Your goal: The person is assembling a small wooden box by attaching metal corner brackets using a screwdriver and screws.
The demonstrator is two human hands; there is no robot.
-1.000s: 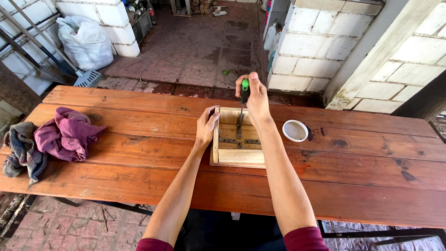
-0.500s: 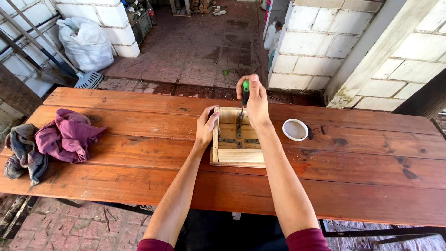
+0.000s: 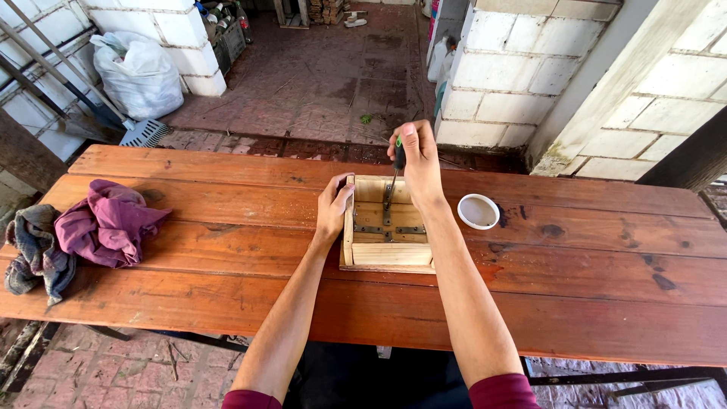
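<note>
Screwdriver tip is hidden down inside the wooden box, so I'm not able to tell whether it's seated on a screw; only the green-and-black handle top and part of the shaft are showing past my right hand. Right fingers are wrapping tight around that handle, tool standing nearly upright over the box's far half. Metal brackets on the box floor are small and dark, and I'm not making out their screws. Left hand is pressing against the box's left wall, fingers curled over its far-left corner, holding the box and nothing else; the fingertips are partly hidden behind the rim. Box is sitting open side up near the middle of the worktop, between my forearms. White round lid is lying just right of the box, apart from it; I'm not able to tell what's in it. Purple rag and grey plaid cloth are bunching together at the left end, well apart from the box. My sleeves are getting cut off at the bottom edge. White sack is sitting on the paving beyond the worktop. Versus half a second ago: nothing is shifting that I'm seeing, same grip, same tool angle, box in the same spot.
</note>
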